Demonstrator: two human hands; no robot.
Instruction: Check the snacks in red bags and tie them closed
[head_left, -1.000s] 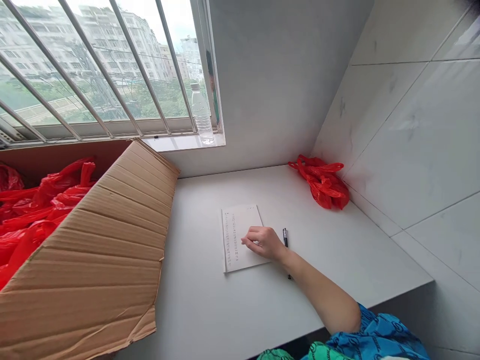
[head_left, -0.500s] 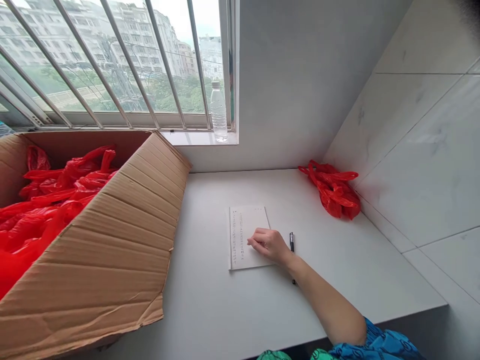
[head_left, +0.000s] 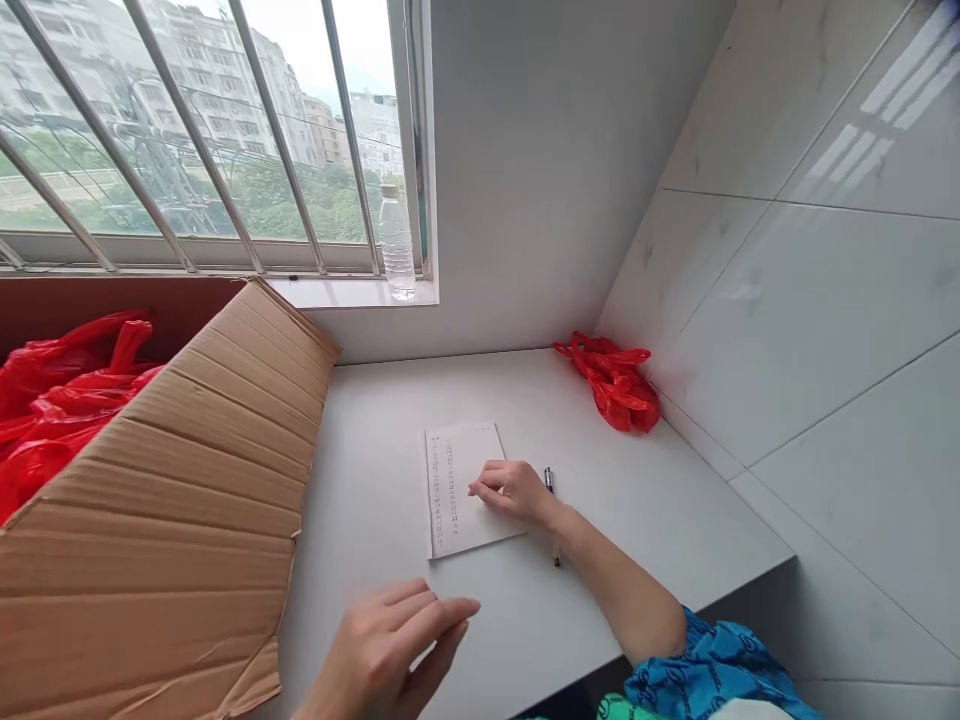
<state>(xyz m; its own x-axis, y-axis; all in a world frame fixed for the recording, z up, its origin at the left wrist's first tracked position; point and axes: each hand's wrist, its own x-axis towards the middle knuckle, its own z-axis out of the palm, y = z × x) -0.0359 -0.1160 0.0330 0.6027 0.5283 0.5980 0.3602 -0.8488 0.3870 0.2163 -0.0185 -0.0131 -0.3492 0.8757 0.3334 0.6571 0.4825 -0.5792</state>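
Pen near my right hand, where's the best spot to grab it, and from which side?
Probably pinch the pen across its far end, coming from the right. It's slim and lies flat on the table, its middle is hidden by your right wrist, and your right hand is just left of that exposed end.

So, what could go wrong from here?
The right hand might shift and crease the paper with writing.
The pen, partly hidden beneath the right forearm, could get nudged and roll.
The clear plastic bottle standing on the windowsill might topple if bumped.
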